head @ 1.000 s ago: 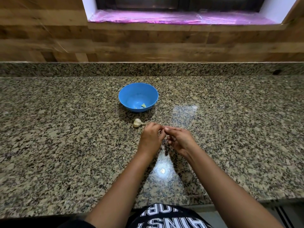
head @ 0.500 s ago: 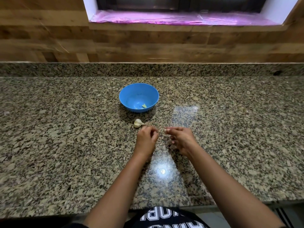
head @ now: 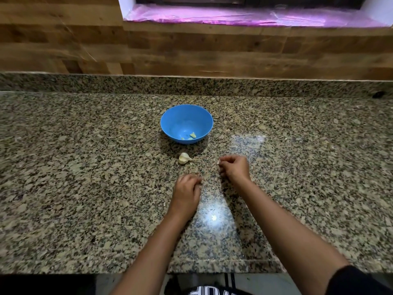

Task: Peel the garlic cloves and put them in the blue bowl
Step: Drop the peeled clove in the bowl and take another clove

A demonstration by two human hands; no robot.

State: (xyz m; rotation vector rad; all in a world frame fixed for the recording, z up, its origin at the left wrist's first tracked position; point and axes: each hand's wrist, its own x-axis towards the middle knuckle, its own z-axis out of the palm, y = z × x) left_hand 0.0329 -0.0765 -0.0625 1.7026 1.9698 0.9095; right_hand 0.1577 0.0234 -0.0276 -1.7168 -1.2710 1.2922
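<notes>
Garlic clove point(head: 218, 162) pinched by right hand point(head: 234, 169); left hand point(head: 187, 189) curled, its contents cannot be told

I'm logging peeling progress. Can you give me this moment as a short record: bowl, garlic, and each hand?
blue bowl: upright on the granite counter, beyond both hands
in bowl: a few pale yellow garlic pieces at the bottom
garlic bulb: lies on the counter just in front of the bowl, touched by neither hand
right hand: fingers curled, pinches a small pale piece at its fingertips; clove or skin, cannot tell
left hand: fingers curled, low at the counter; whether it holds anything is hidden
</notes>
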